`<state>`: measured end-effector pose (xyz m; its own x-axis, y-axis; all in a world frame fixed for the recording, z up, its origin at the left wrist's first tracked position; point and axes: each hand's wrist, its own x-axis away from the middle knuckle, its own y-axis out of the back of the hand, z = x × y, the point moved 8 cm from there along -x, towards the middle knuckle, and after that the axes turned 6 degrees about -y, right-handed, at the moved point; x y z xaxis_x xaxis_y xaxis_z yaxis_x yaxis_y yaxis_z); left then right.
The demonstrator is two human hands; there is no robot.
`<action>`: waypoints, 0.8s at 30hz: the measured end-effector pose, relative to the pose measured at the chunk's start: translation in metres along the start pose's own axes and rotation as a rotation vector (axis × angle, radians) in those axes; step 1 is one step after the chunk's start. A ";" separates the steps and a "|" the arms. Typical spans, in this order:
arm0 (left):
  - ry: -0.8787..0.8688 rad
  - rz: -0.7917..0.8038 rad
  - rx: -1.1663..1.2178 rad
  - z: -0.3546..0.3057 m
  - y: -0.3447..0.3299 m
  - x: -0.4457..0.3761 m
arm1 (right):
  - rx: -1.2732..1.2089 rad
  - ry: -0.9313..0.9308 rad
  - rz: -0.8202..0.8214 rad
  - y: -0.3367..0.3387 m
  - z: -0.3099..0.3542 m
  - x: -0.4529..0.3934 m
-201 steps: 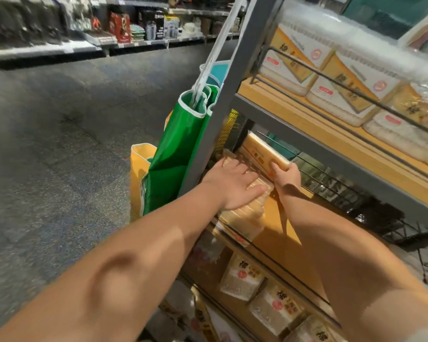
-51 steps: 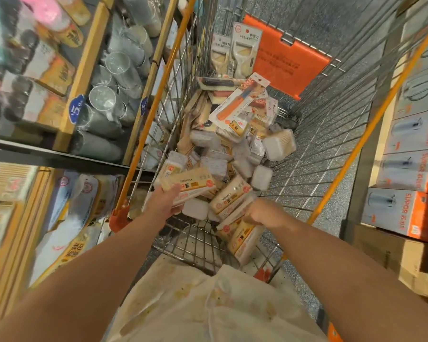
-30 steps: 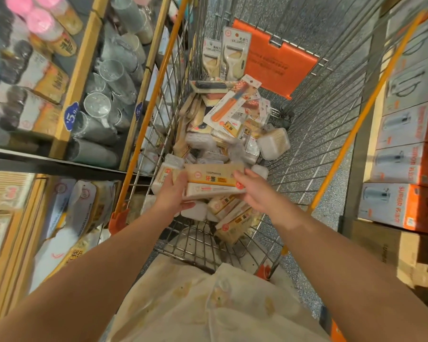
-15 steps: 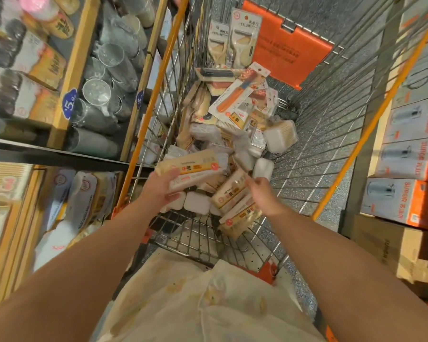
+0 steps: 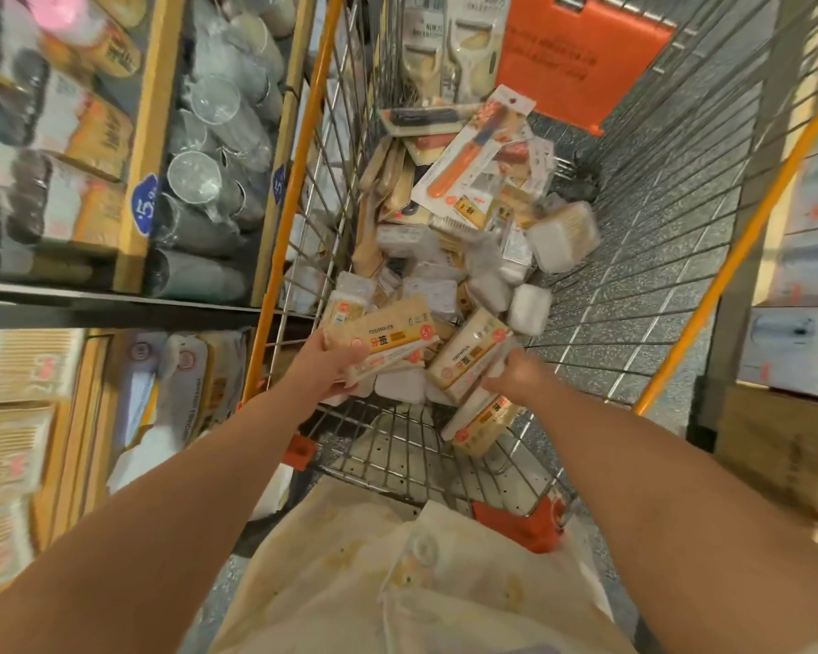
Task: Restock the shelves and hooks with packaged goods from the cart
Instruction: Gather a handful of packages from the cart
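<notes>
- Both forearms are seen bare from the bottom corners up to the left hand (image 5: 334, 370) and the right hand (image 5: 515, 377); no watch or ring is seen.
- A pale cream garment (image 5: 397, 582), loose and creased, is worn on the torso; faint yellowish blotches are scattered across it.

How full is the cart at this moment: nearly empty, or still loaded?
Still loaded. Packaged goods lie heaped along the left side of the cart, while bare wire floor shows on its right. The left hand holds toothpick packs lifted from the heap.
</notes>
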<state>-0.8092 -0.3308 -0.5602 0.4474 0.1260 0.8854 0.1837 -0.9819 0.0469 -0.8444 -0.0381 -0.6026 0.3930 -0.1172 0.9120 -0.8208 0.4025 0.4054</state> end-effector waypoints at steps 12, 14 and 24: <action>-0.023 -0.030 -0.011 -0.001 0.003 0.002 | 0.161 0.087 0.010 -0.002 0.011 0.020; -0.043 -0.034 -0.017 -0.002 0.004 0.004 | 0.141 0.079 0.080 -0.007 0.009 0.020; -0.112 -0.016 0.056 -0.014 0.009 0.015 | -0.157 0.295 0.065 0.042 0.037 0.050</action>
<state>-0.8134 -0.3395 -0.5400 0.5380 0.1599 0.8277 0.2390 -0.9705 0.0321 -0.8745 -0.0609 -0.5381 0.4634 0.1720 0.8693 -0.7833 0.5383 0.3111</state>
